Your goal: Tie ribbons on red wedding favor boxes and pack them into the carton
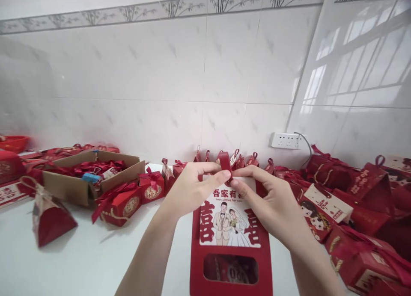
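Far over on the left, a red basket (14, 143) sits near the wall. Closer in is a pointy red box (53, 223) with a string loop on top, standing on the white table (96, 261). Behind it, an open cardboard box (69, 185) holds dark red ribbons and something blue. Just to its right are two small red boxes (123, 205) with bows and gold round marks.

In the middle, the left hand (192, 187) has its thumb and finger pinched on the red ribbon (225, 162), which makes a loop. Under it, the tall red gift box (231, 255) stands up, with a bride and groom picture and a little window. The right hand (268, 195) pinches the bottom of the ribbon, just beside the left thumb.

More little red boxes stand behind the hands. Next, a white power strip (287, 140) is by the wall. On the right, lots of red wedding boxes (369, 257) are crowded together.
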A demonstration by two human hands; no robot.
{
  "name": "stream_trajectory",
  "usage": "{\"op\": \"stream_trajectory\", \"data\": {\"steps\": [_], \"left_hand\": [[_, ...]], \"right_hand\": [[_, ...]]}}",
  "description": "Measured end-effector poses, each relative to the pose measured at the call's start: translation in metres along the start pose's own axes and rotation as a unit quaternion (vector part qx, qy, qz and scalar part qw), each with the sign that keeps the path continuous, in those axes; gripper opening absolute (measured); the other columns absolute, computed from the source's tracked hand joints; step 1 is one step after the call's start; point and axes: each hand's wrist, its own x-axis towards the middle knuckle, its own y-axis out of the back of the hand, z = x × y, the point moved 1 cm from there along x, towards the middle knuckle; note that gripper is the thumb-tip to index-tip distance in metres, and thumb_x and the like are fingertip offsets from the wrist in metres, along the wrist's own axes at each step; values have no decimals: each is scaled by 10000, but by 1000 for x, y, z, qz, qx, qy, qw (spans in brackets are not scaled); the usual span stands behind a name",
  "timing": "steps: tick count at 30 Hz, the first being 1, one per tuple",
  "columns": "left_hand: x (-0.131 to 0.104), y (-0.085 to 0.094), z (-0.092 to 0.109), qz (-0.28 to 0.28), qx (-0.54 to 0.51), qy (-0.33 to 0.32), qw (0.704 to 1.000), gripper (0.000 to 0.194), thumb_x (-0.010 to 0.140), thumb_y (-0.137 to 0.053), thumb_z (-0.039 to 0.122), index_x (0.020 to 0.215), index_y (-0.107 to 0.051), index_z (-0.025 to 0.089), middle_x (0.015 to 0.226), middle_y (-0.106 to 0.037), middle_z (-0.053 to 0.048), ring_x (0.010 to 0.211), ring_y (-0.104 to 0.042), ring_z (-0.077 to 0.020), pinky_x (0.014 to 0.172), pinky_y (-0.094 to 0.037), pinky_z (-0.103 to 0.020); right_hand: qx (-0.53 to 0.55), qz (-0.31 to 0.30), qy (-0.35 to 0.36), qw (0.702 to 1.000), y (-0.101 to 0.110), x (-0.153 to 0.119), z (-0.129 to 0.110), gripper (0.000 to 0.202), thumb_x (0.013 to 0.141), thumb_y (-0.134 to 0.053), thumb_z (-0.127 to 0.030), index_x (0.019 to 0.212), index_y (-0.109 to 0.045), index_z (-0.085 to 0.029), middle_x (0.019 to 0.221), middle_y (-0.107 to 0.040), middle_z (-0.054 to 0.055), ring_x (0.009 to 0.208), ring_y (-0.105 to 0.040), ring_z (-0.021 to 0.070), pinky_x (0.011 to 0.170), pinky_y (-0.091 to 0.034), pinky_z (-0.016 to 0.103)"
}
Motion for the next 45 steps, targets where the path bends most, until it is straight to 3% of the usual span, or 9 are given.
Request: {"op": "stream_trajectory", "data": {"steps": [4, 6, 11, 16, 21, 30, 34, 37, 45], "left_hand": [[2, -7, -4, 27, 54, -15, 998, 384, 852, -516, 395, 546, -471, 166, 538, -319, 43, 466, -291, -63, 403, -243, -203], [3, -8, -6, 46, 46, -11, 998, 389, 847, -518, 393, 538, -441, 170, 533, -279, 44, 458, -262, -62, 387, -222, -198], [0, -8, -2, 85, 58, -5, 995, 293, 831, -554, 339, 591, -588, 175, 509, -410, 33, 447, -347, -71, 377, -274, -191], [-7, -10, 6, 155, 106, -52, 981, 289, 817, -583, 284, 547, -617, 188, 441, -421, 49, 389, -344, -61, 346, -225, -194], [-7, -13, 7, 187, 111, -72, 973, 305, 817, -587, 262, 525, -601, 174, 448, -451, 49, 396, -381, -57, 353, -238, -189], [-7, -15, 8, 200, 150, -95, 964, 256, 833, -569, 199, 584, -619, 169, 486, -475, 56, 439, -376, -49, 394, -283, -187], [-8, -18, 7, 233, 198, -137, 942, 300, 834, -561, 182, 536, -552, 152, 485, -423, 53, 462, -391, -52, 440, -319, -184], [-8, -19, 6, 232, 188, -144, 944, 301, 837, -558, 179, 538, -541, 151, 495, -430, 52, 468, -397, -53, 445, -323, -185], [-8, -20, 5, 255, 185, -155, 936, 278, 840, -568, 187, 564, -539, 162, 508, -441, 50, 492, -412, -60, 470, -346, -187]], "right_hand": [[-13, -45, 10, 999, 2, -1, 6, 61, 871, -548, -254, 844, -585, -213, 733, -629, -23, 596, -558, 102, 549, -453, 206], [-36, -49, 25, 998, 1, -2, 7, 31, 877, -531, -223, 868, -556, -207, 745, -612, -22, 596, -543, 93, 555, -444, 203], [-78, -31, 70, 994, -4, -3, 4, 111, 848, -575, -226, 927, -502, -199, 796, -585, -14, 636, -541, 93, 558, -438, 200], [-86, -18, 92, 992, -9, -6, -2, 65, 844, -546, -161, 873, -498, -194, 729, -550, -27, 582, -514, 79, 522, -424, 192], [-122, 42, 148, 980, -12, -6, -5, 99, 827, -569, -152, 909, -521, -178, 826, -575, 29, 734, -567, 127, 620, -476, 234], [-189, 84, 199, 958, -14, -5, -4, 106, 821, -589, -152, 917, -590, -110, 827, -618, 53, 783, -566, 131, 723, -475, 254], [-185, 82, 193, 960, -13, -5, -5, 96, 829, -578, -154, 916, -589, -114, 798, -606, 43, 750, -549, 126, 670, -467, 244], [-184, 81, 194, 960, -13, -5, -5, 77, 833, -573, -136, 906, -586, -118, 791, -606, 40, 732, -541, 122, 656, -465, 242], [-203, 103, 239, 944, -15, -3, -2, 83, 831, -583, -134, 912, -597, -121, 920, -667, 78, 925, -605, 164, 831, -483, 289]]}}
